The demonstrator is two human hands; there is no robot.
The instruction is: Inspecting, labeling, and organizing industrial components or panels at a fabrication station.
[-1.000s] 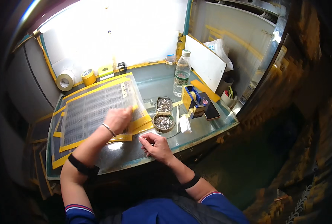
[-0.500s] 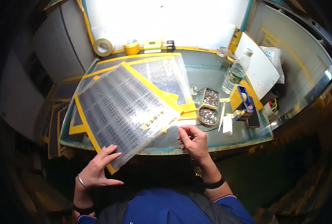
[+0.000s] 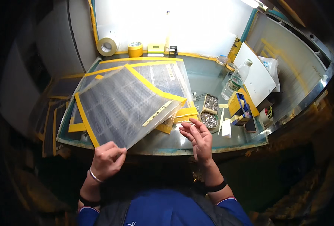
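"Where does the top sheet (image 3: pixel 118 105) lie?"
"Aslant over another yellow-edged sheet (image 3: pixel 155 78), its near corner by the front edge of the glass table (image 3: pixel 202 72)."
"And the left hand (image 3: pixel 107 161)?"
"Drawn closed, thumb against curled fingers, pinching that near corner."
"The right hand (image 3: pixel 200 142)?"
"Fingers loosely parted and slightly bent, nothing visible in its grasp; it hovers near the round tin (image 3: pixel 211 128)."
"What's in the tin?"
"Small pale and dark bits, with a clear bottle (image 3: pixel 233 83) standing farther back"
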